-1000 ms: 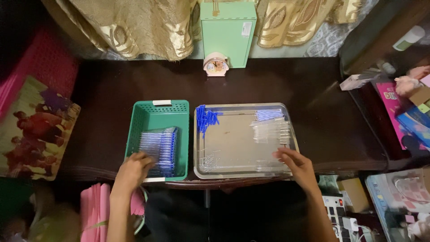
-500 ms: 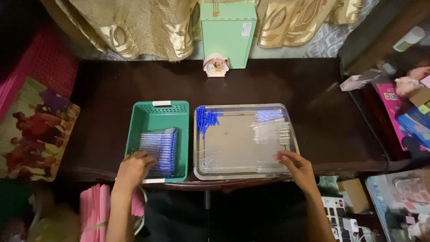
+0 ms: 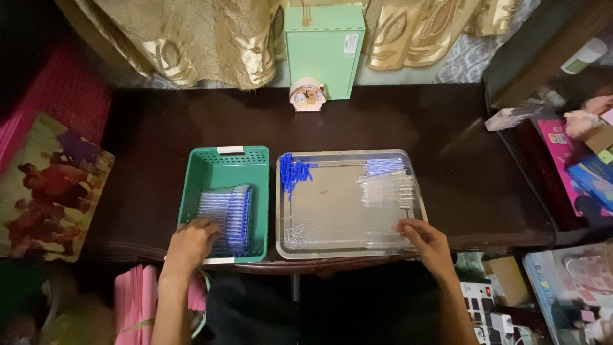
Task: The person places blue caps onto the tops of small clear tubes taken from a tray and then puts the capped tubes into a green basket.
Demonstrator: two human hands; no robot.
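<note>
At the far left a pink crate (image 3: 76,96) sits above a colourful printed bag (image 3: 54,185), both off the edge of the dark wooden table (image 3: 191,121). Below the table edge a stack of pink sheets (image 3: 135,306) shows beside the person's left arm. The left hand (image 3: 191,243) rests inside the near end of the green plastic basket (image 3: 223,160), its fingers loosely curled and touching the row of blue pens (image 3: 227,217) lying in the basket; whether it grips any pen I cannot tell. Just beside the basket on the right stands a metal tray (image 3: 332,204). In the tray's far left corner lies a heap of blue pen caps (image 3: 292,171), in its near left corner a small scatter of thin metal springs (image 3: 295,231), and in its far right part a bundle of blue refills (image 3: 383,167) above clear pen barrels (image 3: 386,190). The right hand (image 3: 426,241) lies at the tray's near right corner, fingers spread a little over a few clear barrels there, touching them. Behind the tray, at the table's back edge, a small pink clock (image 3: 307,97) stands against a mint green box (image 3: 324,48). On the right, well apart, sit coloured packages (image 3: 584,160).
</note>
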